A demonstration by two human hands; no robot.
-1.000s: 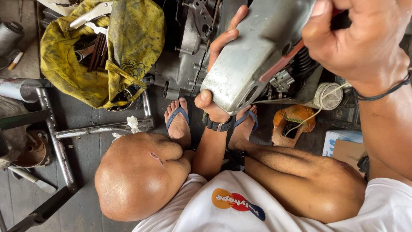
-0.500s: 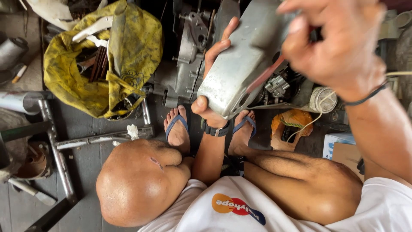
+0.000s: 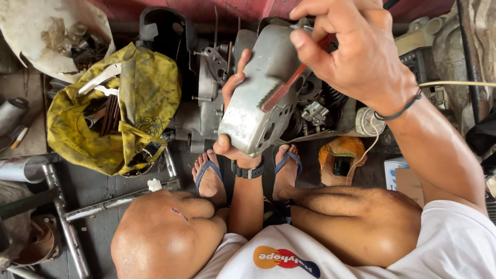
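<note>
Cluttered workshop floor (image 3: 119, 178), dark and greasy, seen from above. At frame centre, a grey metal cover (image 3: 258, 103), tilted, gripped at its lower edge and far side by the left hand (image 3: 232, 116). At upper right, the right hand (image 3: 356, 51) clenched on a red brush (image 3: 287, 85), bristles pressed against the cover's face. Behind the cover, engine parts (image 3: 310, 103). At left, a yellow bag (image 3: 113, 113) with tools inside. Below the cover, feet in blue sandals (image 3: 206, 173)
</note>
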